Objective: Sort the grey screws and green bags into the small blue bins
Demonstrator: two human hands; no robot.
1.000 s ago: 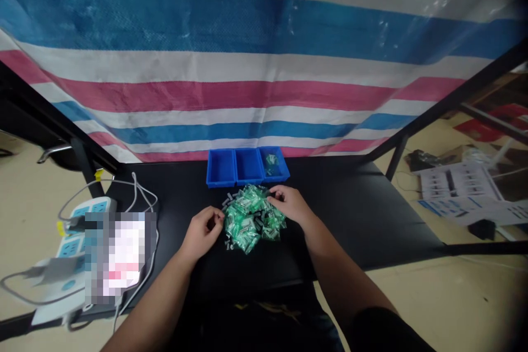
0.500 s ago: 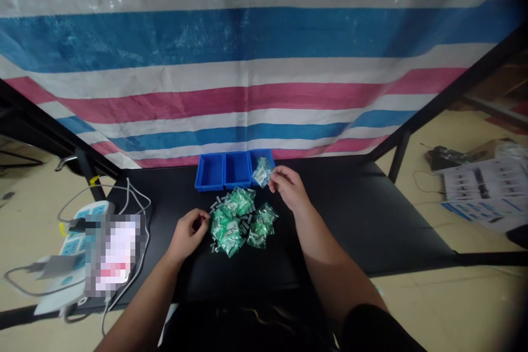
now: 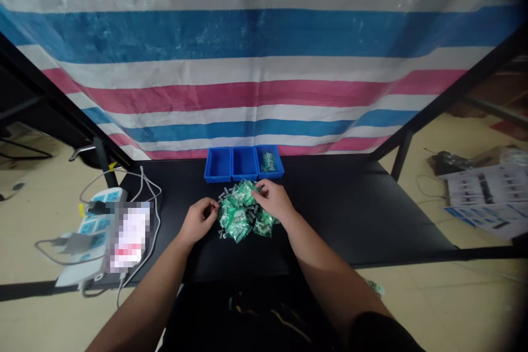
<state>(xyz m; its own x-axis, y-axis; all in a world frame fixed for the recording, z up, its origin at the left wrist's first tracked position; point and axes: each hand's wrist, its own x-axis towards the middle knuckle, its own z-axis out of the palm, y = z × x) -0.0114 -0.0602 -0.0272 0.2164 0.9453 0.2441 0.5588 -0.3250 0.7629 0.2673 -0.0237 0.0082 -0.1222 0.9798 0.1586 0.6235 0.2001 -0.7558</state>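
A pile of small clear plastic bags (image 3: pixel 236 219) with green and pale grey pieces inside lies on the black table. Loose grey pieces (image 3: pixel 225 193) show at the pile's upper left edge. My left hand (image 3: pixel 200 220) rests at the pile's left side, thumb and fingers curled together in a pinch; anything between the tips is too small to make out. At the upper right of the pile is my right hand (image 3: pixel 272 198), thumb and forefinger slightly apart at the green bags, with no bag visibly lifted. Behind it, the right-hand blue bin (image 3: pixel 279 168) holds bagged pieces (image 3: pixel 269 161).
Two more blue bins (image 3: pixel 219 178) adjoin the filled one on its left. A power strip (image 3: pixel 88 258) with cables and a blurred phone-like device (image 3: pixel 131 237) lie at the table's left. A striped tarp (image 3: pixel 256 88) hangs behind the black table (image 3: pixel 350 214).
My right hand let go of a small bag in the right-hand bin and came back toward me to the pile. My left hand stayed beside the pile. The camera view shifted slightly.
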